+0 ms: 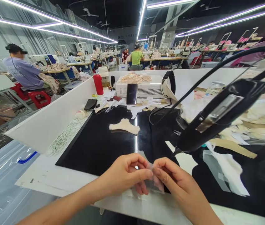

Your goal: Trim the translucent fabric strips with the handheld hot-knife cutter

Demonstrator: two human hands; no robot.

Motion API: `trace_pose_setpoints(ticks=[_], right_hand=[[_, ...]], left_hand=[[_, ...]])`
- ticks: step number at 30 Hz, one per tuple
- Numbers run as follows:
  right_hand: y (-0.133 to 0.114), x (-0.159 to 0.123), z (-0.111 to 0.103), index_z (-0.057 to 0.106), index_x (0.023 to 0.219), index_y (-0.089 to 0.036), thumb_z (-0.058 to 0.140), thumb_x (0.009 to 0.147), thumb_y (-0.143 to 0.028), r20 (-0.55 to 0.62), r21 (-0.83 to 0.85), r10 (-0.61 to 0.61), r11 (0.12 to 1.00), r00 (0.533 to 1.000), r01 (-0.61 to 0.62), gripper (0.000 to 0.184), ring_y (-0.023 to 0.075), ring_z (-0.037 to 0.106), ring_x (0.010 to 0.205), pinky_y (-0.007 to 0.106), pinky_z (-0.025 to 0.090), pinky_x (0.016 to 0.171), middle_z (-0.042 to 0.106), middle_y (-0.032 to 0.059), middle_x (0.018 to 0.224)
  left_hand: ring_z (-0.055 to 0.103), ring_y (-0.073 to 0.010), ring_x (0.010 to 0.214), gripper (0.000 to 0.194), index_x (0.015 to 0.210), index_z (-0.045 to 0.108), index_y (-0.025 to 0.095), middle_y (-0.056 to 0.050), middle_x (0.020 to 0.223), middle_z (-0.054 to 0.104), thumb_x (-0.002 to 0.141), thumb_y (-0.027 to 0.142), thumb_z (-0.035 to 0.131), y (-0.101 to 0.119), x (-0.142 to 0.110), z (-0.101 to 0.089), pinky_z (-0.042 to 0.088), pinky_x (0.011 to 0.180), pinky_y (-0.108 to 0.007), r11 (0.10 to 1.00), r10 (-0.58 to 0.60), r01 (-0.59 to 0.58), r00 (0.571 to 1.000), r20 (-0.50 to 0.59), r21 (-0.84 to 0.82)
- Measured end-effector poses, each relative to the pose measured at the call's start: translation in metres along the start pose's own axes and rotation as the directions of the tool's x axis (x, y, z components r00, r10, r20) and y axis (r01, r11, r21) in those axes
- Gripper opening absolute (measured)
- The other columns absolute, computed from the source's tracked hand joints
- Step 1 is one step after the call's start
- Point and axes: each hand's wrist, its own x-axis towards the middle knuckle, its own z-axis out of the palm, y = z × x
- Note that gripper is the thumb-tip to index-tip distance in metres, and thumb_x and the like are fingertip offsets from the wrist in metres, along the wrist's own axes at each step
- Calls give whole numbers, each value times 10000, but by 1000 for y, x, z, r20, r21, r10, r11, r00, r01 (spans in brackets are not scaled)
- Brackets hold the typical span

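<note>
Near the table's front edge, my left hand point(129, 172) and my right hand point(173, 175) meet, each pinching a thin translucent sheet point(158, 184) between thumb and fingers. Part of that sheet is hidden behind the fingers. Beyond them, a cream fabric piece point(124, 126) lies flat on the glossy black work surface point(94, 140). To the right of my hands lie a white cut piece point(186, 161), a strip of clear film point(215, 168) and a white fabric piece point(232, 170).
A black hand-held tool point(216, 115) on a cable slants down from the upper right. Behind stand a phone point(131, 93), a white vented box point(141, 89) and a red container point(98, 84). Pale green cord point(68, 134) is heaped at left. Several people sit at machines beyond.
</note>
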Motion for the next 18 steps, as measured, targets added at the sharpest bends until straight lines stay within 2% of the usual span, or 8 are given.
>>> trace_pose_setpoints(ticks=[4, 6, 11, 14, 18], right_hand=[[6, 4, 4, 555, 1036, -282, 587, 946, -606, -116, 90, 22, 996, 993, -12, 338, 147, 572, 635, 274, 481, 650, 637, -53, 740], [12, 5, 4, 529, 1076, -297, 647, 908, -607, -159, 84, 10, 996, 987, 3, 372, 144, 570, 647, 269, 486, 642, 636, -55, 786], [27, 8, -1, 628, 836, -262, 653, 929, -475, -155, -188, -66, 982, 986, 36, 233, 149, 541, 619, 253, 445, 576, 566, -37, 686], [32, 12, -4, 688, 867, -269, 629, 957, -414, -154, -324, -156, 941, 976, 100, 180, 151, 582, 617, 245, 471, 568, 631, -20, 724], [35, 18, -8, 725, 920, -278, 614, 991, -387, -72, -485, -338, 834, 938, 263, 171, 134, 602, 582, 216, 492, 519, 696, -7, 790]], left_hand=[[637, -81, 511, 302, 855, 615, 138, -24, 739, 710, 857, 404, 759, -1, 6, -4, 515, 499, -173, 1000, -31, 31, 998, -57, 4], [619, -78, 493, 295, 860, 618, 140, -23, 732, 714, 858, 401, 754, -3, 9, -8, 509, 481, -175, 1000, -10, 12, 994, -105, 17], [599, -71, 496, 228, 884, 643, 142, -9, 739, 712, 891, 358, 716, -6, 15, -19, 501, 475, -169, 995, 20, -6, 989, -145, 100], [602, -70, 529, 200, 895, 661, 150, 1, 765, 708, 929, 347, 668, -5, 17, -25, 503, 497, -167, 985, 51, -27, 989, -140, 170], [594, -77, 552, 191, 919, 664, 173, 20, 785, 685, 961, 353, 616, -4, 19, -30, 494, 513, -181, 963, 77, -33, 985, -153, 269]])
